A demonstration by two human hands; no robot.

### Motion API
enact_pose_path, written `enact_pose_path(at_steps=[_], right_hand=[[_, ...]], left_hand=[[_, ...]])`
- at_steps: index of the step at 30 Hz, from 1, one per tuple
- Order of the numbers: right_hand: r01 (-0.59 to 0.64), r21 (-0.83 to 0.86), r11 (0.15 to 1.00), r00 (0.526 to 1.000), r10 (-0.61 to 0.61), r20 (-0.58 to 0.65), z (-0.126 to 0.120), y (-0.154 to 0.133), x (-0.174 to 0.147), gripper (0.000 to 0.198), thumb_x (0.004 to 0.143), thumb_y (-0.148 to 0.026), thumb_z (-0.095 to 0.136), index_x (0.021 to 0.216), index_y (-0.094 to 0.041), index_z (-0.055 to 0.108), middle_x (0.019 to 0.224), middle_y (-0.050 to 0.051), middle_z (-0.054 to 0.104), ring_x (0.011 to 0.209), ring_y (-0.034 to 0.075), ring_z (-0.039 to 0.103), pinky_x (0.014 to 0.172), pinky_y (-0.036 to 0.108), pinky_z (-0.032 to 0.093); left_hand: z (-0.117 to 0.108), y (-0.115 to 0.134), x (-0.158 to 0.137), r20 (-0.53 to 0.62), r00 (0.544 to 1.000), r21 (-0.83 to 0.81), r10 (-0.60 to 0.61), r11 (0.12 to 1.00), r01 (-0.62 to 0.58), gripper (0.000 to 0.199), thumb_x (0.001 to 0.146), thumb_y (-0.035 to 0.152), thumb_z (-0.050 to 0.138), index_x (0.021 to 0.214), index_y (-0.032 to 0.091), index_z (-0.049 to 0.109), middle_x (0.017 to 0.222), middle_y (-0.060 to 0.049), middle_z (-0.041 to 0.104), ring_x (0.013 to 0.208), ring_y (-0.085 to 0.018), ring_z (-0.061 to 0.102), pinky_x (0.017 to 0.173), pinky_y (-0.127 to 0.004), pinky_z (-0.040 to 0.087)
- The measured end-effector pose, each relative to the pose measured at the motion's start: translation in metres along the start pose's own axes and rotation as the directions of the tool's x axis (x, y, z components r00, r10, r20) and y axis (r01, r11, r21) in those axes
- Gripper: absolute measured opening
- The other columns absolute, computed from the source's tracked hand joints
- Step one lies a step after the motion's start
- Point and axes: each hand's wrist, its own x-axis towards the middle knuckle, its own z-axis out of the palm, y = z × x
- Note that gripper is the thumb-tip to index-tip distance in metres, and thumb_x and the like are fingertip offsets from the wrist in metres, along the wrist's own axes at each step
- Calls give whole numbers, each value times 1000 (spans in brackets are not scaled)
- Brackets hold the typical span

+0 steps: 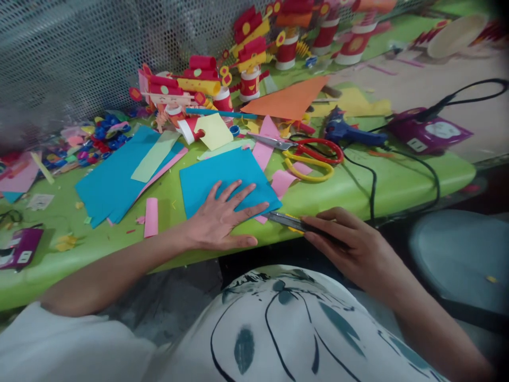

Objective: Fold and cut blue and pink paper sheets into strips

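Observation:
Spread flat with its fingers apart, my left hand [222,220] presses on a sheet of blue paper [214,170] near the table's front edge. My right hand [350,239] is wrapped round a utility knife [286,220] with a dark handle and a yellow part. The knife's blade end reaches the right corner of the blue sheet, by a small bit of pink paper. Just beyond the sheet lie scissors [306,154] with one red and one yellow handle, their blades resting over a pink paper strip [264,146].
A blue glue gun [352,130] with a black cord lies at the right, near a purple box [429,130]. More blue paper [107,175] and a heap of colourful caps [87,143] lie left. Paper-cup figures [250,82] stand behind. A stool [461,260] is at right.

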Motion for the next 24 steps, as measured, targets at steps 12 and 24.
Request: enact_pose_path(at_steps=[12, 24], right_hand=[[-43, -9, 999, 999, 43, -11, 19, -21, 1, 29, 104, -43, 66, 124, -29, 82, 109, 9, 75, 83, 18, 76, 69, 32, 64], [-65, -14, 998, 998, 64, -10, 32, -30, -2, 32, 105, -45, 66, 126, -26, 82, 109, 11, 75, 82, 18, 75, 69, 31, 63]], left_hand=[[-5, 0, 1, 18, 1000, -16, 13, 1000, -12, 99, 94, 98, 27, 177, 45, 25, 188, -12, 14, 171, -51, 13, 129, -83, 8], [-22, -6, 2, 43, 998, -214, -40, 976, 49, 78, 108, 81, 14, 179, 46, 12, 190, 0, 9, 175, -39, 7, 137, -75, 4]])
